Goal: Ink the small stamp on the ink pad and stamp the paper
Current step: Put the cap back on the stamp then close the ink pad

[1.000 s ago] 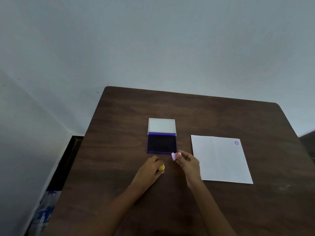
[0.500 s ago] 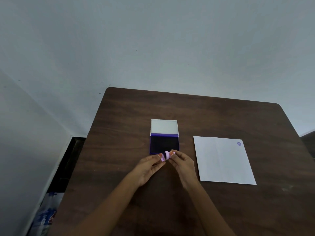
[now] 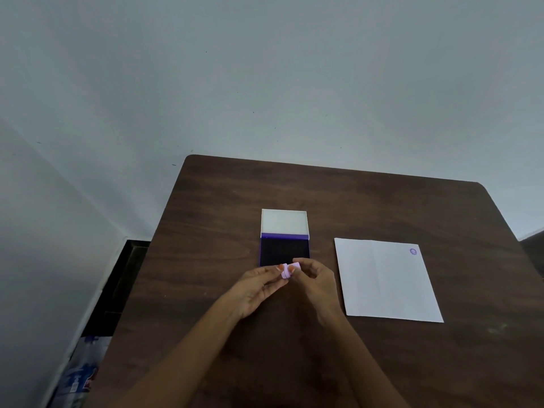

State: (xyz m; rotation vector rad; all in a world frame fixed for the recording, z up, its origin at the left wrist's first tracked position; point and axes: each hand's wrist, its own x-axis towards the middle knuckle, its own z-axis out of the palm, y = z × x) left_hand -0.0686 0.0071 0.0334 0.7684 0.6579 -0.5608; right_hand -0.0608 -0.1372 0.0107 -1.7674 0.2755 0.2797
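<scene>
A small lilac stamp is pinched between the fingertips of both hands, just in front of the near edge of the open ink pad. My left hand grips its left part and my right hand its right part. The stamp looks like two lilac pieces side by side; I cannot tell whether they are joined. The pad's dark ink surface is exposed, with its white lid folded back behind it. The white paper lies to the right, bearing one purple round print near its far right corner.
Everything rests on a dark brown wooden table against a pale wall. Left of the table is a dark gap down to the floor, with a plastic package lying there.
My hands came together over the lilac stamp near the pad's front edge. The yellow piece held in my left fingers a second ago is out of sight.
</scene>
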